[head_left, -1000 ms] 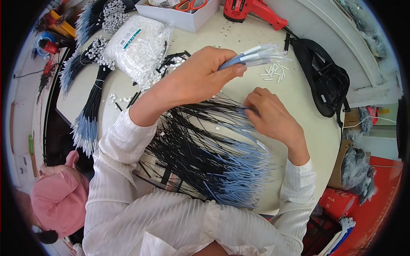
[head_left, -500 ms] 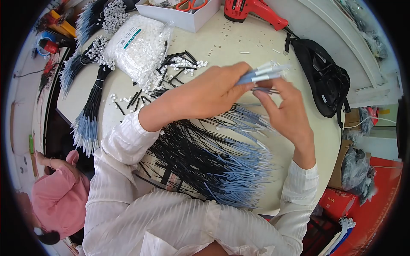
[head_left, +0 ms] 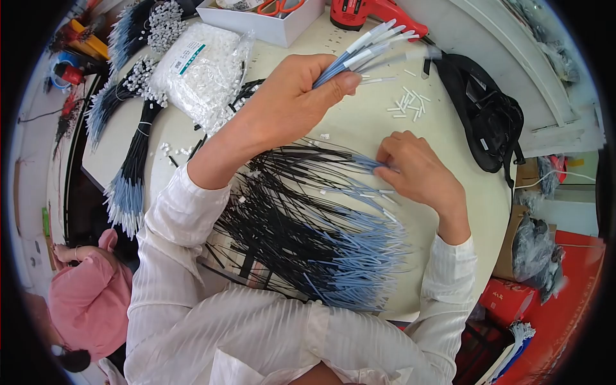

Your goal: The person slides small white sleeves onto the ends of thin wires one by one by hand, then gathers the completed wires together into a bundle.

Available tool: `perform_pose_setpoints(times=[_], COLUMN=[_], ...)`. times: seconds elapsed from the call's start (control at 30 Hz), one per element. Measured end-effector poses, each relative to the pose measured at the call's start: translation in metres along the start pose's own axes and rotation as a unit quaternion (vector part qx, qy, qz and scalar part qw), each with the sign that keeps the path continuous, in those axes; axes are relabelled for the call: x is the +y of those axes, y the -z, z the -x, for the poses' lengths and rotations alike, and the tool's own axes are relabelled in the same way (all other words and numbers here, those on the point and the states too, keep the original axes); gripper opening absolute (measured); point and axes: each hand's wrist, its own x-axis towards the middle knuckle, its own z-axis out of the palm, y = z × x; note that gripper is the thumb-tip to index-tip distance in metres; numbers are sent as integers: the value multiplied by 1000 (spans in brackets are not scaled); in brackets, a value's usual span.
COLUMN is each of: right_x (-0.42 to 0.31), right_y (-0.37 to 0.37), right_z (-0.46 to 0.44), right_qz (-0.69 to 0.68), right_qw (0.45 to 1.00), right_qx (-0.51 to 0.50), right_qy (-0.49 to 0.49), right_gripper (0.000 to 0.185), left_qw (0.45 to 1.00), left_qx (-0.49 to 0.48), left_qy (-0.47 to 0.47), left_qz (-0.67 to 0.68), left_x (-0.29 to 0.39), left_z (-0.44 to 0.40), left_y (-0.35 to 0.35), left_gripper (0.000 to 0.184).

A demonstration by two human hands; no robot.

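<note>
Raised over the back of the table, my left hand (head_left: pixel 298 93) is closed around a bunch of blue-sleeved wires (head_left: pixel 366 48) with white tips pointing to the upper right. The tips are partly blurred. Lower and to the right, my right hand (head_left: pixel 420 170) has thumb and fingers together at the blue ends of a few wires (head_left: pixel 366 162) from the pile; its fingertips are partly hidden. Below both hands spreads a large pile of black wires (head_left: pixel 282 231) with blue sleeves and white ends fanning to the right.
Small white tubes (head_left: pixel 409 102) lie right of centre. A bag of white parts (head_left: pixel 200 70), tied wire bundles (head_left: pixel 131 160) and a white box (head_left: pixel 269 24) stand left and back. A red heat gun (head_left: pixel 391 18) and black bag (head_left: pixel 481 109) sit at the back right. Another person (head_left: pixel 90 289) sits left.
My left hand has lifted up and left with its bunch. My right hand has left that bunch, moved down, and closed at wire ends in the pile. The white tubes are now uncovered.
</note>
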Motion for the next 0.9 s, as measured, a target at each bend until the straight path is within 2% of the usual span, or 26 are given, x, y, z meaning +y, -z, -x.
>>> perform_pose_setpoints(times=[0.1,0.2,0.3,0.4,0.53,0.6,0.7,0.73,0.83,0.87,0.9], right_x=[-2,2,-6,-14,-9,-10,10,20,20,12,9], right_y=[-4,0,14,19,13,22,40,31,-2,-10,-10], right_z=[-1,-3,-1,1,-1,0,13,14,12,4,3], right_qz=[44,-23,-120,-219,-205,-166,-86,-65,57,75,82], right_qw=[998,995,986,962,946,934,977,982,995,995,994], right_qx=[30,76,113,158,238,304,194,169,58,58,62], right_qy=[31,52,29,39,77,92,12,45,54,16,19], right_gripper=[10,10,12,12,22,27,32,27,19,13,14], left_qw=[999,996,984,984,992,995,995,994,994,994,993], left_qx=[-46,-66,-49,-89,-113,-79,-62,-63,-89,-88,-87], left_qy=[17,-20,-83,-56,-22,-33,-47,-51,-3,-4,-4], left_qz=[-2,-48,-149,-144,-59,-43,-60,-72,-65,-72,-78], left_x=[3,-6,-5,1,1,-3,-3,-2,1,0,-2], left_z=[1,3,6,8,10,8,3,2,1,2,3], left_y=[-1,-11,-20,-24,-29,-28,-21,-19,-15,-17,-19], left_gripper=[27,26,25,25,25,24,24,24,24,24,24])
